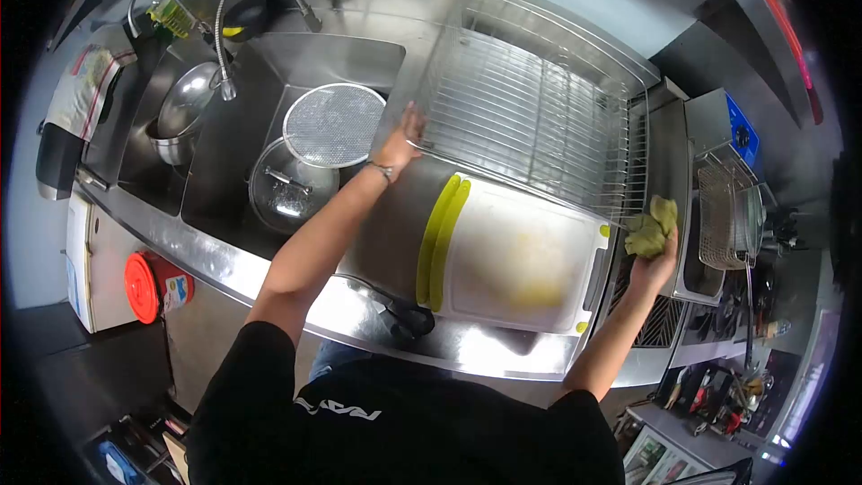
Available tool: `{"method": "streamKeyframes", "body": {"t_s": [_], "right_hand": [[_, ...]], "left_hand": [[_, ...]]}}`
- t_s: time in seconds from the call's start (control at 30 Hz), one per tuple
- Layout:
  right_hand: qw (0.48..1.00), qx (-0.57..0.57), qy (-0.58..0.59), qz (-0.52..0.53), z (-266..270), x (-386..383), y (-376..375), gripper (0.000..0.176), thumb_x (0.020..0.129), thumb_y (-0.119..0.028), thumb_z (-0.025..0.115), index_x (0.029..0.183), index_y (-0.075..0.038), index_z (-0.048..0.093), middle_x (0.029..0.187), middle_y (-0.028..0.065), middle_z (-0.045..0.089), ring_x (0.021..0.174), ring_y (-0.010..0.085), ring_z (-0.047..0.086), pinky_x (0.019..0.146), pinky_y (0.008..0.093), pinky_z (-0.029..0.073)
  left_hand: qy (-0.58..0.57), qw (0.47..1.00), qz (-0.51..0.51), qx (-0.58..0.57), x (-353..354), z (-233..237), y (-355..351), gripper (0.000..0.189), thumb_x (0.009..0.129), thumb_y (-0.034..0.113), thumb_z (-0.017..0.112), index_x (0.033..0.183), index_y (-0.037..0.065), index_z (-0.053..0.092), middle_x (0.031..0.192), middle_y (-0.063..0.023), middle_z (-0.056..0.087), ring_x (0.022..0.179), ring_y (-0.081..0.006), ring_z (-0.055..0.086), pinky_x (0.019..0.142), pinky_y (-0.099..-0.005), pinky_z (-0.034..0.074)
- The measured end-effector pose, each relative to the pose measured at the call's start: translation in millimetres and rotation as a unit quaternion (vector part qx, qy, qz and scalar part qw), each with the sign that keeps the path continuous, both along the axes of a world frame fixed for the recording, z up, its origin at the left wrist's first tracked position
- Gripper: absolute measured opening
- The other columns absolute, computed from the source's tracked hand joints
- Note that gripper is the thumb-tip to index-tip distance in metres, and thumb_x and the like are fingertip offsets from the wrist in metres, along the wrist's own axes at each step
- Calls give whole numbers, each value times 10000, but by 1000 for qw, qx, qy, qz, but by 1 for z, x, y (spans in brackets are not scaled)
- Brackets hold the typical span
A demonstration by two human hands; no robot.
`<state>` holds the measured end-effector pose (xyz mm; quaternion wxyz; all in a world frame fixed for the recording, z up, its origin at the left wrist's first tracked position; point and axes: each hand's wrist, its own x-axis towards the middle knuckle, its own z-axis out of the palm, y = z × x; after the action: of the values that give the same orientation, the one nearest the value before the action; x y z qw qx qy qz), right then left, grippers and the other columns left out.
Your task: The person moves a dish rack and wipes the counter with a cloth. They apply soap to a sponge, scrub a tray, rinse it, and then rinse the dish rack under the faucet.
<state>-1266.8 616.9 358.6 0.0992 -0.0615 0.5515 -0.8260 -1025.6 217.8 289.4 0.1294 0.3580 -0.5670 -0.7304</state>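
Note:
My left hand is at the near left corner of a wire dish rack, its fingers closed around the frame's edge. A crumpled yellow-green cloth is bunched in my right hand, against the rack's near right corner. Between my arms lie white cutting boards with lime-green edges, the top one stained yellowish. To the left of my left hand, a round mesh screen rests partly over a glass lid in the sink.
The steel sink has a spring-neck faucet and metal bowls at its left. Black tongs or a similar dark utensil lie near the front edge. A fryer basket stands at right, and a red bucket is on the floor.

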Motion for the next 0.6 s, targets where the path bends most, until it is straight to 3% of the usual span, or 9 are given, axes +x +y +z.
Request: {"method": "streamKeyframes", "body": {"t_s": [0.03,0.1,0.2,0.23,0.3,0.33,0.37,0.47,0.6], "right_hand": [[999,-30,-11,6,10,3,7,400,905,-167,348,1258,9,413,1196,150,506,1067,273,530,887,405,459],[998,-55,-5,-12,34,12,13,404,913,-193,339,1265,-10,414,1200,137,505,1065,270,533,866,409,473],[999,-3,-42,9,64,42,28,422,902,-213,379,1279,-24,406,1200,122,507,1053,250,536,861,380,477],[999,30,-9,30,62,48,37,427,874,-200,418,1260,-17,429,1172,119,522,1053,244,533,874,361,464],[991,95,14,88,57,68,51,430,819,-137,442,1230,-12,463,1139,123,537,1047,233,533,885,347,448],[987,140,4,81,59,88,47,443,755,-67,446,1191,-12,496,1111,127,552,1028,223,540,892,330,435],[983,151,-26,106,52,101,47,456,718,-23,447,1171,-11,504,1096,125,560,1015,222,546,891,323,434],[965,231,-28,123,-12,125,60,383,736,30,474,1110,-8,545,1087,109,563,1011,187,531,892,292,413],[974,178,-111,90,-57,146,63,336,785,54,441,1114,34,507,1072,110,550,1005,189,528,897,276,403]], "left_hand": [[-5,998,-51,34,-8,1,4,924,786,762,171,1402,75,206,1406,-109,329,1268,-243,345,899,-378,381],[-29,998,-41,38,-16,8,11,955,758,792,149,1356,68,323,1353,-113,401,1213,-236,398,888,-379,382],[16,996,-58,69,-18,33,5,894,775,763,270,1244,26,459,1108,-90,543,878,-169,523,779,-326,420],[18,995,-69,69,-20,40,8,894,775,763,270,1244,26,459,1108,-90,543,878,-169,523,779,-326,420],[-108,982,-138,-73,-29,51,14,808,789,667,446,1277,25,409,1101,-86,549,838,-168,531,680,-278,441],[-134,977,-143,-80,-35,45,17,695,821,433,583,1312,6,339,1117,-113,543,855,-211,582,636,-281,484],[-132,976,-151,-82,-37,39,18,695,821,433,583,1312,6,339,1117,-113,543,855,-211,582,636,-281,484],[-15,994,-97,45,-40,44,16,570,863,117,509,1344,-24,240,1134,-167,537,834,-277,630,739,-347,539],[-19,997,-78,14,-26,81,27,564,870,111,465,1356,-24,214,1144,-174,539,811,-273,630,712,-347,540]]}}
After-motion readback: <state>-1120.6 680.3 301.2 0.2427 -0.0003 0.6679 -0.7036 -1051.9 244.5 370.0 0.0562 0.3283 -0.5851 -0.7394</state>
